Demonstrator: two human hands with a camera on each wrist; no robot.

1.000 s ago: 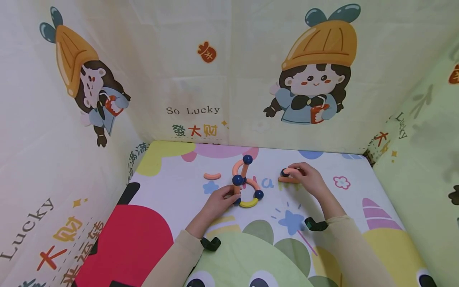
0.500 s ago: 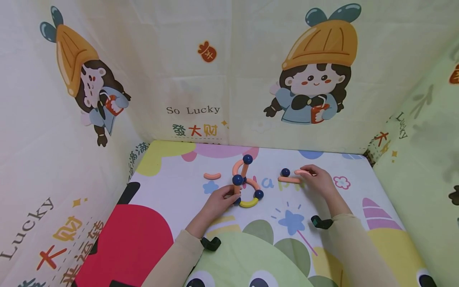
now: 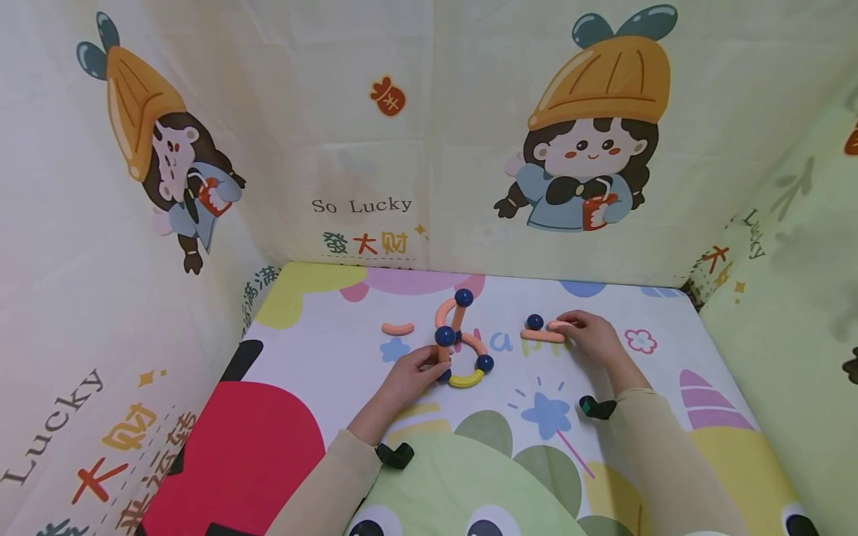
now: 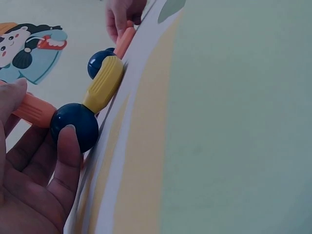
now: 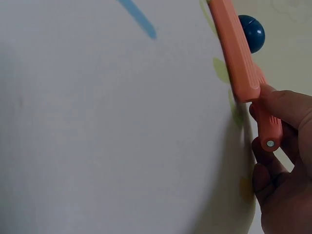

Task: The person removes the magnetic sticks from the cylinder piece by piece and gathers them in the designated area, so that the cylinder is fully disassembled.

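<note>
The left hand grips the lower left corner of a built figure of dark blue balls and orange and yellow sticks; the left wrist view shows its fingers around a blue ball and an orange stick. A yellow curved stick forms the figure's lower edge, and a blue ball tops it. The right hand pinches an orange stick between thumb and fingers. Just beside it a straight orange stick lies in front of a loose blue ball.
A short orange curved stick lies left of the figure. The printed tabletop meets a cloth backdrop at the back, with cloth at both sides. Black devices are strapped at the wrists.
The right hand has moved right and slightly nearer with its orange stick, away from the loose blue ball, then a little back left. The left hand and the figure have stayed in place.
</note>
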